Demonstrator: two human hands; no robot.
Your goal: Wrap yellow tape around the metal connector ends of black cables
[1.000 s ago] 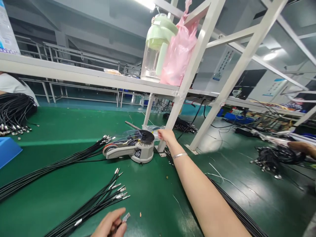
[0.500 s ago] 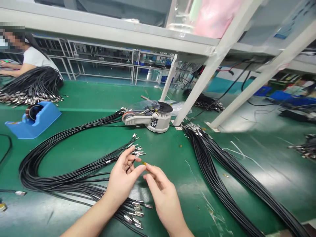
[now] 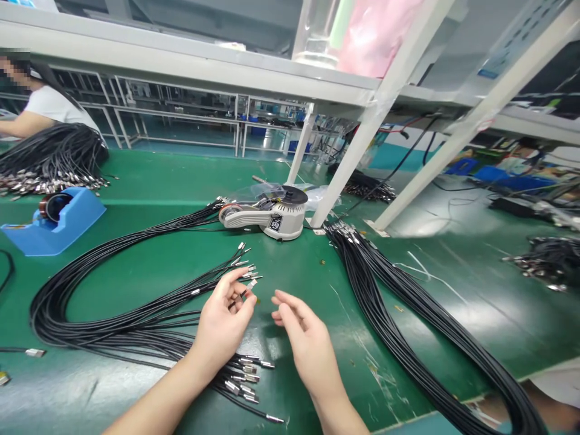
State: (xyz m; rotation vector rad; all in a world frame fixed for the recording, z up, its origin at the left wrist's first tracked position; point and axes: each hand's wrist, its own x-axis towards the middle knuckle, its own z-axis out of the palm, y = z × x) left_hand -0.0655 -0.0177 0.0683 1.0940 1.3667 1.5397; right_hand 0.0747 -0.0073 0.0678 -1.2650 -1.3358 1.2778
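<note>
My left hand (image 3: 224, 314) is closed on the end of a black cable, pinching it behind its metal plug (image 3: 252, 284). A small yellowish bit of tape (image 3: 258, 300) shows just past my left fingertips. To the right, apart from the cable, my right hand (image 3: 306, 335) has its fingers loosely bent and parted, with nothing visible in them. Beneath and beside my left hand, a looped bundle of black cables (image 3: 122, 329) lies on the green table (image 3: 290, 266), several metal plugs pointing right.
A grey round tape dispenser (image 3: 283, 220) stands behind my hands, a blue tape holder (image 3: 58, 220) at left. Another cable bundle (image 3: 389, 302) runs along the right. White shelf posts (image 3: 357, 151) rise beyond. A person (image 3: 49, 109) sits at far left near a cable heap (image 3: 54, 157).
My right hand has drawn away from my left hand, leaving a gap between them. My left hand still grips the cable. The view has shifted slightly to the right.
</note>
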